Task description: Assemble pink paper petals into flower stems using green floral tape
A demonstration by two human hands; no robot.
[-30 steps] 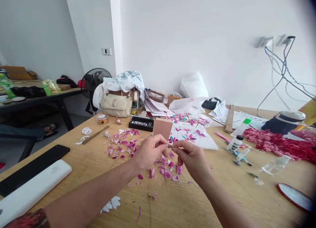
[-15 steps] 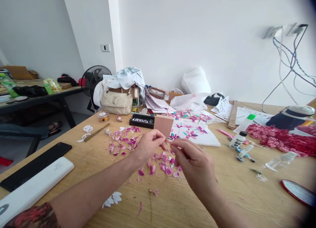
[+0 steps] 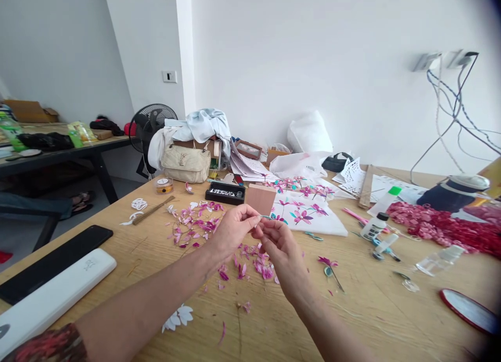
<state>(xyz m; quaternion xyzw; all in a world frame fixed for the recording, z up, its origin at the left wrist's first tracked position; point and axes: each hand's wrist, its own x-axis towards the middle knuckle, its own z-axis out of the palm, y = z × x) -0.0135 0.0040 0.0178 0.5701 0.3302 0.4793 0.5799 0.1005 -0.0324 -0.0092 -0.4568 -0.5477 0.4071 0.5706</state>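
Over the middle of the table, my left hand (image 3: 235, 227) pinches a small piece with a thin teal strip (image 3: 266, 217) showing at the fingertips. My right hand (image 3: 278, 243) meets it there, its fingers curled and pressed together at the same piece. The fingers cover most of what they hold. Below and left of the hands lie loose pink and magenta petals (image 3: 195, 223) on thin stems. One finished-looking magenta flower (image 3: 327, 261) on a dark stem lies right of my right hand. Beyond the hands, several pink flowers with teal leaves (image 3: 303, 217) rest on a white sheet (image 3: 332, 225).
A pinkish-brown block (image 3: 260, 199) and a black tray (image 3: 225, 193) stand behind the hands. At right are a black-capped bottle (image 3: 374, 226), a clear bottle (image 3: 438, 260) and red-pink strands (image 3: 430, 223). A long white device (image 3: 58, 294) and white petals (image 3: 178, 317) lie at left.
My right hand has drawn in closer to the left fingertips and turned, uncovering the magenta flower at its right. My left hand stays nearly in place. The view has shifted slightly.
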